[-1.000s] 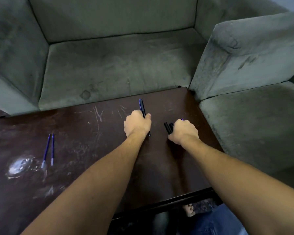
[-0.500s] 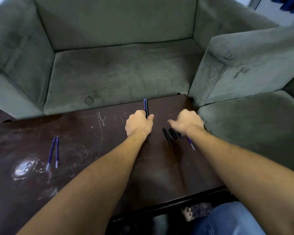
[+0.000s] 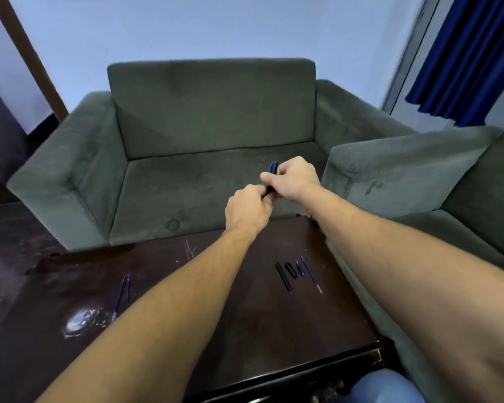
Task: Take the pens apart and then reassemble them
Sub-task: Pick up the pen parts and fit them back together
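A black and blue pen is held up in the air above the far edge of the dark wooden table. My left hand grips its lower end and my right hand grips its upper part. On the table to the right lie a black barrel, two short black pieces, a blue-tipped piece and a thin blue refill. Two more blue refills lie at the left.
A green sofa stands beyond the table and a second green sofa arm stands to the right. A shiny scuffed patch marks the table's left side. A blue curtain hangs at the upper right.
Both hands have risen off the table with the pen held between them. My right hand left the loose parts lying on the table. The camera has tilted upward.
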